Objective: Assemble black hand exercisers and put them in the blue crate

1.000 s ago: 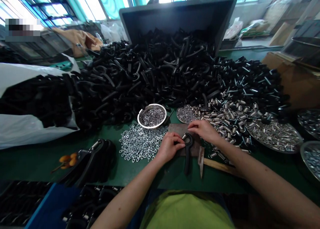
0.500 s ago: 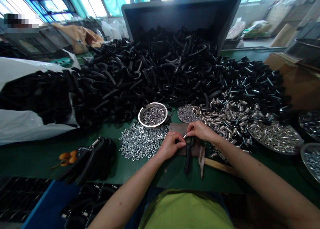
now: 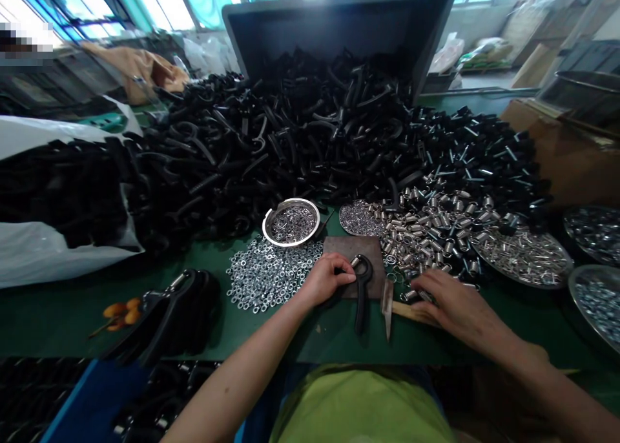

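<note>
I have my left hand (image 3: 332, 278) clamped, finger and thumb, at the ring-shaped head of a black handle (image 3: 360, 304), which lies partly on a flat metal plate (image 3: 339, 246), its lower end reaching past the edge over the green counter (image 3: 314, 339). A small silver spring (image 3: 356, 260) sits at the handle's head. My right hand (image 3: 450, 301) is over the wooden shaft of a hammer (image 3: 387, 304), fingers curled beside loose springs (image 3: 436, 226); I cannot tell whether it has closed on the shaft. Left of the plate, metal nuts (image 3: 271, 278) lie heaped before a round metal bowl (image 3: 265, 225) of small parts. Behind, a mound of black pieces (image 3: 285, 146) fronts a grey bin (image 3: 339, 17).
</note>
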A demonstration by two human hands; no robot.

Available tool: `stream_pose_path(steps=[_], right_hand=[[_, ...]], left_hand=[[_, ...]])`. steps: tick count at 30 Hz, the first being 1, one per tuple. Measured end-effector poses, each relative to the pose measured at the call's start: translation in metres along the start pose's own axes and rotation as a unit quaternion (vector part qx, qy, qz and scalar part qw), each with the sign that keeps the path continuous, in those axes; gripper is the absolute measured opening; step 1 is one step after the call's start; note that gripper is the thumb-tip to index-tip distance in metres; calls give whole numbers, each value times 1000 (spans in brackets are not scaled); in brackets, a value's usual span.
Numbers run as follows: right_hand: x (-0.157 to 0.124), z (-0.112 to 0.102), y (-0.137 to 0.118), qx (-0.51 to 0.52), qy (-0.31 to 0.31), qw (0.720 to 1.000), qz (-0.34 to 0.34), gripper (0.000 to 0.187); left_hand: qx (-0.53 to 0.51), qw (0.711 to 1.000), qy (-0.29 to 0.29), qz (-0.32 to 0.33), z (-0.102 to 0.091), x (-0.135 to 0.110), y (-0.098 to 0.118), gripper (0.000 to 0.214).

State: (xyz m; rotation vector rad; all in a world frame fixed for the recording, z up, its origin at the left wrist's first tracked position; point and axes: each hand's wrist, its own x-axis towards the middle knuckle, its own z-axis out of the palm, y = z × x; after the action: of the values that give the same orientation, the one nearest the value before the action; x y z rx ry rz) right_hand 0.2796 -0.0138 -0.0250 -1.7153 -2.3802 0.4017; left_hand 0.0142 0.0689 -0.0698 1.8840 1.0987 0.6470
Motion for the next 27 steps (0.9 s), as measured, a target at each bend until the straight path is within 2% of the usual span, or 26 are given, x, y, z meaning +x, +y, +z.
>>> stream_pose_path(steps=[4,6,8,10,13,15,17,19,20,22,24,25,27], right_hand=[[-41,26,13,-74,7,997,22,10],[-47,35,15,-79,41,996,19,9],[-47,36,16,-71,65,995,20,13],[-43,27,13,-41,60,997,33,18],[-32,-1,-3,69,48,995,56,27],[-20,-18,-19,152,79,982,74,33],[-7,-25,-32,201,142,965,89,38],[7,-20,-38,197,186,958,89,41],[13,-15,-38,174,179,964,87,42],[23,-5,-35,110,106,985,84,40],[28,-3,-34,66,42,994,82,38],[29,-4,-34,61,45,994,83,39],[27,-10,-38,69,111,988,86,43]], left_hand=[[39,999,-4,-16,1,2,4,6],[53,998,-2,-22,2,3,6,5],[63,998,-8,-25,3,4,10,5],[74,996,-21,-36,2,6,13,4],[75,994,-33,-76,1,10,17,7],[58,993,-31,-99,1,12,18,11],[37,993,-27,-109,1,13,18,13],[28,993,-22,-116,2,13,18,14],[27,992,-19,-119,2,13,17,14],[30,992,-15,-122,3,13,17,15],[35,992,-11,-120,4,12,15,16],[38,993,-9,-114,4,11,14,16],[45,994,-5,-99,4,10,13,16]])
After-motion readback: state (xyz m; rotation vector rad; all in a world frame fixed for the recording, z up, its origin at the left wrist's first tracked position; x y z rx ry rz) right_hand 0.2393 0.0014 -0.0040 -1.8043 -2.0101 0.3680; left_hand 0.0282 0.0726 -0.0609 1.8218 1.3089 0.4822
